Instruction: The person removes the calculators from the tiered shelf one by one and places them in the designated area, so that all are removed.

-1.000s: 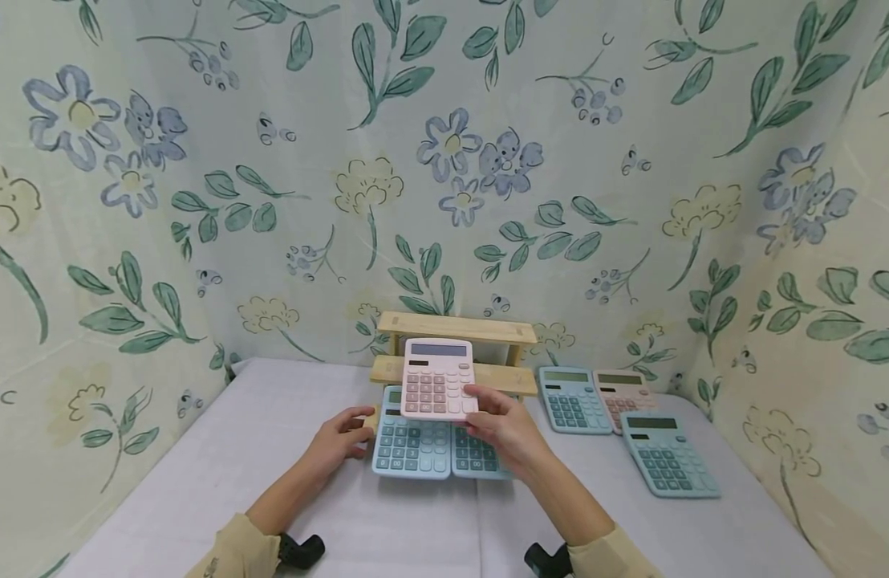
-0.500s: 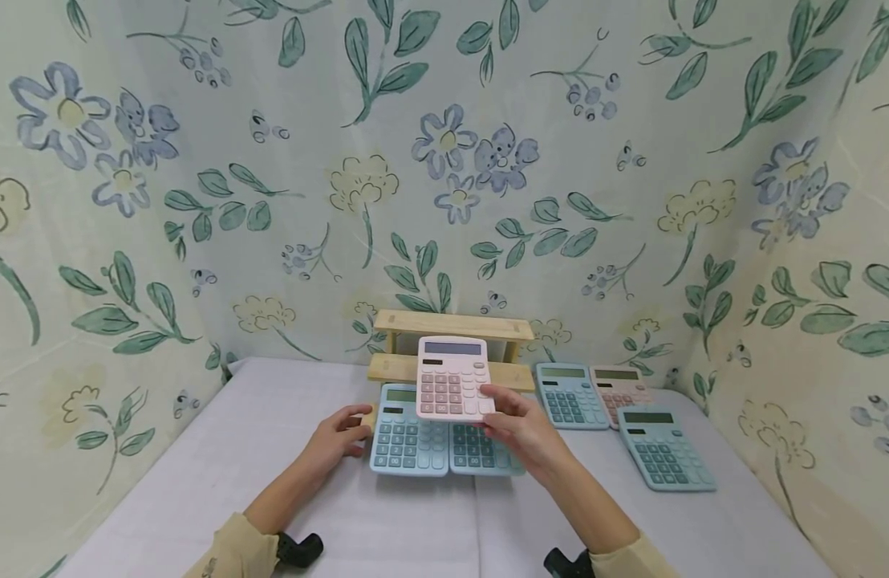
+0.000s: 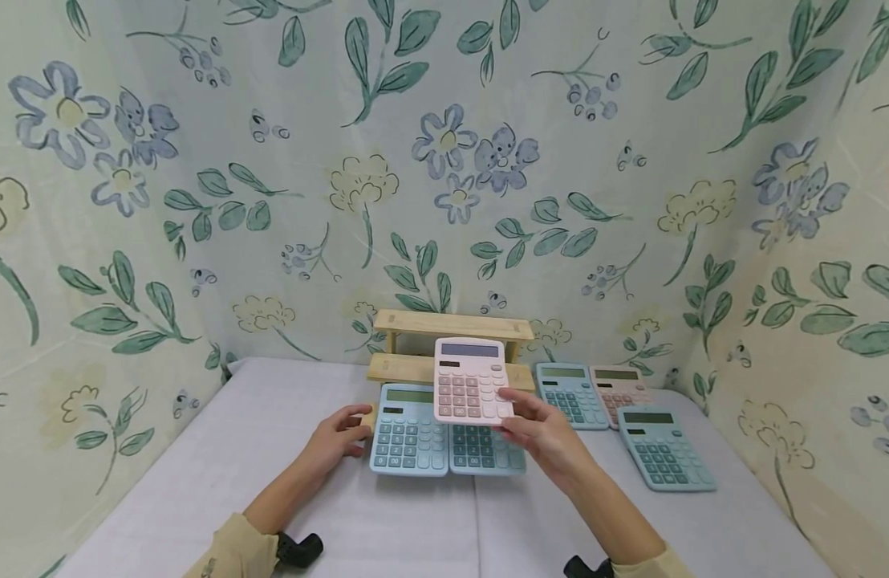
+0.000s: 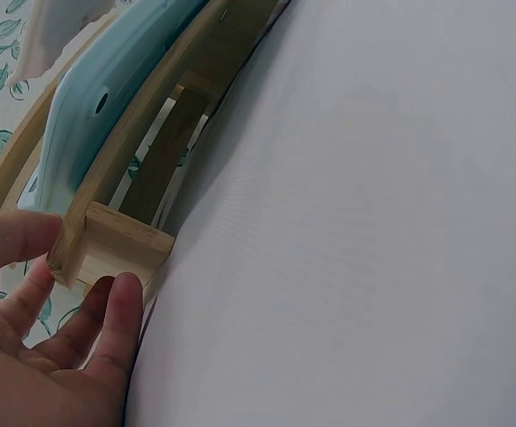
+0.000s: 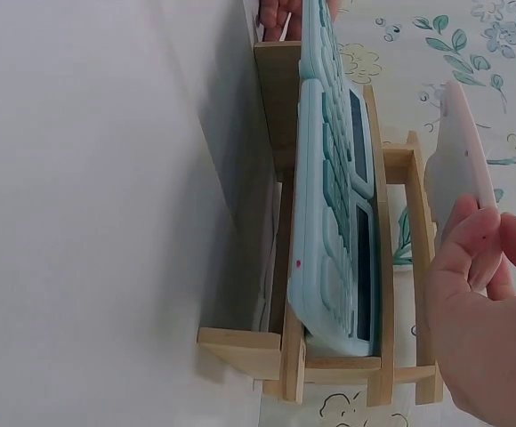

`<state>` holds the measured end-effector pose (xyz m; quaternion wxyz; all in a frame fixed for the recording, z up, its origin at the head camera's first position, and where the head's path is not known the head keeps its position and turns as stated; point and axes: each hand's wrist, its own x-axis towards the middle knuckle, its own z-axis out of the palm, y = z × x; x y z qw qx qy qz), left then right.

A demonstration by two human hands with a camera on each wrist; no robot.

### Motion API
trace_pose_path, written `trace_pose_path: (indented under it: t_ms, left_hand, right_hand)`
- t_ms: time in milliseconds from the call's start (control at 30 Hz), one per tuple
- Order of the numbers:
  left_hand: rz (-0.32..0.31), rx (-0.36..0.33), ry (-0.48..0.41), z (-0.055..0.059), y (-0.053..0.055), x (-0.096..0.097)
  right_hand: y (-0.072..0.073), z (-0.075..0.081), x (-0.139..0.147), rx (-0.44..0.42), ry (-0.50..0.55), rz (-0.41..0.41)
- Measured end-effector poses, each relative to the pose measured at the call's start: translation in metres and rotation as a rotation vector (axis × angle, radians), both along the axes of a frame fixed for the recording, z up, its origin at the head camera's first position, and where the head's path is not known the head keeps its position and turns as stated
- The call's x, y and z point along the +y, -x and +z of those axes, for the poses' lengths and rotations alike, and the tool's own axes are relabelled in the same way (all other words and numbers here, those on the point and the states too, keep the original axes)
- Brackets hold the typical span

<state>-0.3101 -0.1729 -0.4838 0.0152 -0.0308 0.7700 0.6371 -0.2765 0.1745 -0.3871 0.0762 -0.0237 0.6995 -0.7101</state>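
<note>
My right hand (image 3: 553, 441) pinches a pink calculator (image 3: 469, 381) by its lower right corner, thumb in front and fingers behind. It is upright, facing me, and held above the stand; the right wrist view shows its thin edge (image 5: 473, 147), apart from the wood. Two light blue calculators (image 3: 408, 437) lean side by side on the lower tier of a wooden stepped stand (image 3: 452, 323). The pink one hides the top of the right blue calculator (image 3: 485, 451). My left hand (image 4: 53, 329) holds the stand's left end, thumb above and fingers at its foot.
Right of the stand, a blue calculator (image 3: 572, 397) and a pink calculator (image 3: 618, 389) lie on the white cloth (image 3: 286, 401). Another blue calculator (image 3: 666, 449) lies nearer, close to the pink one. A floral curtain (image 3: 444, 249) hangs behind.
My right hand has carried the pink calculator rightward, from in front of the left blue calculator to mostly over the right one. The left hand has stayed on the stand's end.
</note>
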Motion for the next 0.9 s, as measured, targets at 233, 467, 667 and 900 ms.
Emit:
trace_pose_path:
  t_ms: [233,467,667,900]
  left_hand:
    - [-0.009,0.004,-0.001,0.001,0.0,-0.001]
    - [-0.005,-0.004,-0.012,0.001,0.0,-0.002]
    - [-0.004,-0.005,-0.002,0.001,0.0,-0.001]
    - [-0.007,-0.001,-0.007,0.001,0.0,-0.001]
  right_hand:
    - [-0.003,-0.001,0.014,-0.02,-0.022,-0.046]
    - [-0.006,-0.001,0.028,-0.026,-0.018,-0.053]
    - [-0.009,-0.002,0.04,-0.046,-0.007,-0.086]
    - [-0.015,-0.004,0.056,-0.054,-0.026,-0.104]
